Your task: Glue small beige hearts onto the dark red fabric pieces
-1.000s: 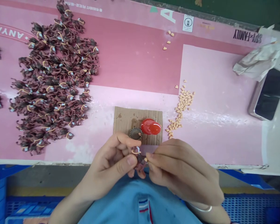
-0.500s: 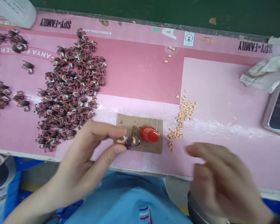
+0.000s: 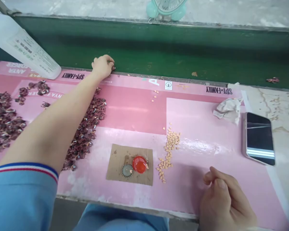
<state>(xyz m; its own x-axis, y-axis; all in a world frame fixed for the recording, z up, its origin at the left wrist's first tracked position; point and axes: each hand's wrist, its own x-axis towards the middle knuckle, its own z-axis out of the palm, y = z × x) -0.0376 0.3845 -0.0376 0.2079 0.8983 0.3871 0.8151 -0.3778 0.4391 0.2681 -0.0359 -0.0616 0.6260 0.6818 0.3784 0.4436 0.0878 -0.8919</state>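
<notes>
My left hand [image 3: 103, 66] reaches far across to the edge of the green strip, its fingers closed on a small dark brown figurine [image 3: 113, 67] that shows only in part. Close to the table's front edge on the right, my right hand [image 3: 227, 200] is curled with thumb and fingers together; whatever it may hold is hidden. Between the hands lies a piece of cardboard [image 3: 112, 173] bearing a red cap [image 3: 139, 164] and a metal bottle cap [image 3: 127, 170]. Tiny peach-coloured pieces [image 3: 172, 141] are scattered right of the cardboard. My left forearm partly covers a heap of brown figurines [image 3: 86, 134].
More brown figurines [image 3: 4, 118] lie at the far left, near a white bottle [image 3: 29, 48]. A crumpled tissue [image 3: 228, 109] and a phone [image 3: 260, 138] are on the right. Behind the table runs the green strip [image 3: 139, 48], with another figurine [image 3: 272, 80] on it. A fan [image 3: 167, 8] stands beyond.
My left hand has moved from above the bottle cap, figurine in its fingers, forward to the green strip. My right hand's fingers have closed near the front edge. The view has tilted upward.
</notes>
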